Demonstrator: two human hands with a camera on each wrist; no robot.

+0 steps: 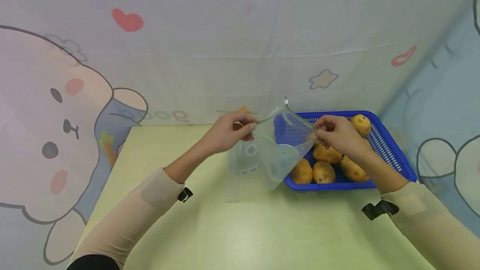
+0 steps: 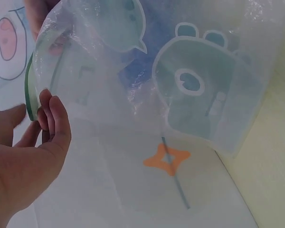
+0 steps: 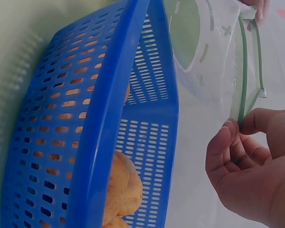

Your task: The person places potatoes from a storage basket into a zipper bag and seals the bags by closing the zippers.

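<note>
A clear zip bag (image 1: 277,153) with green cartoon prints hangs over the table, its green-edged mouth pulled apart. My left hand (image 1: 234,130) pinches the left side of the rim. My right hand (image 1: 331,132) pinches the right side. In the left wrist view the left fingers (image 2: 54,118) hold the green rim of the bag (image 2: 190,85). In the right wrist view the right hand (image 3: 249,156) pinches the green zip strip (image 3: 241,90). A blue perforated basket (image 1: 390,149) behind the bag holds several potatoes (image 1: 324,172); this basket (image 3: 99,118) and one potato (image 3: 126,183) also show in the right wrist view.
The pale green table (image 1: 240,228) runs from the basket toward me. A cartoon-printed cloth backdrop (image 1: 225,45) closes off the back and both sides. Small black clips (image 1: 378,209) sit on both wrists.
</note>
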